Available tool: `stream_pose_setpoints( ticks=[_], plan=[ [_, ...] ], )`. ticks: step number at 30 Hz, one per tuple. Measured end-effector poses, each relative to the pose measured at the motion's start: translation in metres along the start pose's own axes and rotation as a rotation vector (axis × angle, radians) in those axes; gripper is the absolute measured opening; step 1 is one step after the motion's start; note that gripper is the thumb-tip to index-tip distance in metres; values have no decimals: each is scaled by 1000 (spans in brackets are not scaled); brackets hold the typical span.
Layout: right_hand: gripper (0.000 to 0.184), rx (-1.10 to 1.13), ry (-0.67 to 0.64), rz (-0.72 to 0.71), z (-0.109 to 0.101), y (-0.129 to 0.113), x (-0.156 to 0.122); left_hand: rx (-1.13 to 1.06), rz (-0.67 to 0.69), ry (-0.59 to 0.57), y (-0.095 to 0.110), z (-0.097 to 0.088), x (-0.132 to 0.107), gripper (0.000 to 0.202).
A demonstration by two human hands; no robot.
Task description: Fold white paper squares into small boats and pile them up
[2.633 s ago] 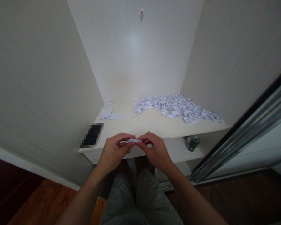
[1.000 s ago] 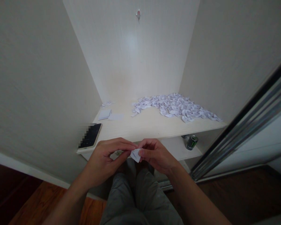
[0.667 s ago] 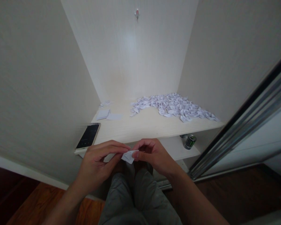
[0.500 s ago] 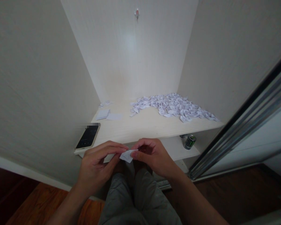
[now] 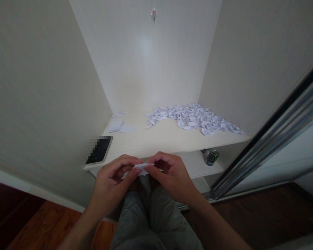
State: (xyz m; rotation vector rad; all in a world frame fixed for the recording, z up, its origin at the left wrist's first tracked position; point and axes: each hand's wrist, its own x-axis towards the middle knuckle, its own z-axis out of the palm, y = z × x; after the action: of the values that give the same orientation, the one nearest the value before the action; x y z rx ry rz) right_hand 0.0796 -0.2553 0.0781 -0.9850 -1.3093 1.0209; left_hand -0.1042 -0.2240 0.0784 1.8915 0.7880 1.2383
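Observation:
My left hand [image 5: 113, 180] and my right hand [image 5: 170, 175] meet just below the front edge of a pale wooden shelf [image 5: 161, 140]. Both pinch a small folded white paper piece [image 5: 143, 168] between thumbs and fingertips. The paper lies nearly flat, its edge turned toward me. A large heap of similar folded white paper pieces [image 5: 195, 118] covers the back right of the shelf. Flat paper slips [image 5: 121, 127] lie at the back left.
A phone [image 5: 99, 150] rests at the shelf's front left corner. A green-and-black drink can [image 5: 211, 157] stands on a lower shelf at right. A sliding door track [image 5: 263, 146] runs diagonally at right. My grey-trousered knees [image 5: 151, 222] are below, over a wooden floor.
The hands dropped from shelf-edge height and worked the paper: it showed as a hanging triangular flap a second ago and is now pressed nearly flat between both pinches.

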Motion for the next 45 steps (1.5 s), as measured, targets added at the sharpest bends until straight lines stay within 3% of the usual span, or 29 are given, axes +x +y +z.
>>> stream_pose_setpoints(
  ticks=[11,18,25,36,45],
  plan=[
    [11,-95,-33,-105,-3,1,1,61,-112,5,6,-1,3,10],
    [13,-119,-16,-100,-2,5,3,112,-162,-73,8,1,9,13],
    [13,-176,14,-95,-5,6,6,120,-226,-60,6,6,16,18],
    [19,-56,-43,107,-27,25,40,-66,-382,-99,-23,22,47,23],
    [24,287,-114,364,-33,44,43,-220,-420,-141,-36,21,40,22]
  ],
)
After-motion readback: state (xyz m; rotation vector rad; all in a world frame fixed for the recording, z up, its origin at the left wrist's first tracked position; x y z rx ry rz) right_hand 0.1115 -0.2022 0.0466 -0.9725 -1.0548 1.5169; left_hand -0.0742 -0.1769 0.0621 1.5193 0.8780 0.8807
